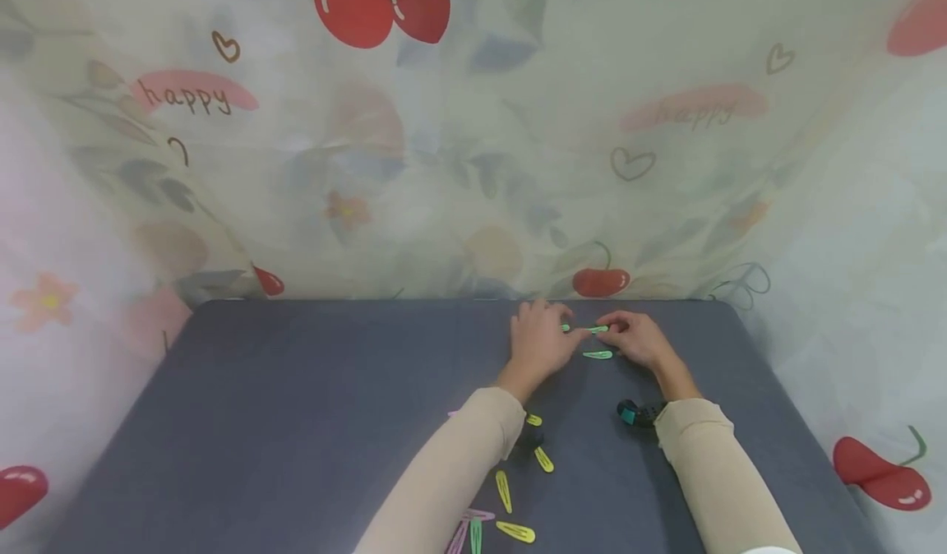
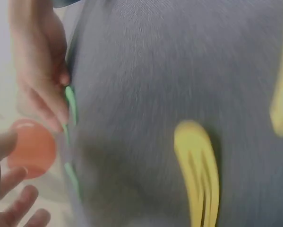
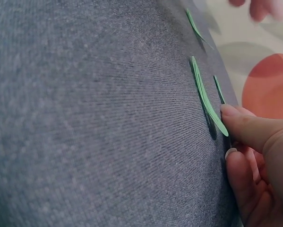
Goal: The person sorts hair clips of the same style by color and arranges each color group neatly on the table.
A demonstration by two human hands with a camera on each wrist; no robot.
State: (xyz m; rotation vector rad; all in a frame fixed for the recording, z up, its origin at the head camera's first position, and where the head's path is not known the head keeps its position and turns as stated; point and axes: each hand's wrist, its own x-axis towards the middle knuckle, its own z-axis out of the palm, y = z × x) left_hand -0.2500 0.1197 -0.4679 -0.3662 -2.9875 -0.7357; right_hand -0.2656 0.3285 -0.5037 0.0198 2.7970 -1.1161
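Near the table's far edge, my right hand (image 1: 638,339) pinches one end of a green snap hair clip (image 3: 219,89) between thumb and fingers. My left hand (image 1: 543,340) is just to its left, its fingers spread and holding nothing in the left wrist view. Another green hair clip (image 1: 565,327) lies beside the left fingers, partly covered in the head view. A third green hair clip (image 1: 598,355) rests on the cloth a little nearer, just in front of the right hand's fingers.
Several yellow hair clips (image 1: 504,491) lie scattered beside the left forearm. Pink hair clips (image 1: 479,515) and a green one (image 1: 476,536) lie at the near edge of view. A dark grey cloth (image 1: 296,422) covers the table; a printed curtain (image 1: 459,168) hangs behind it.
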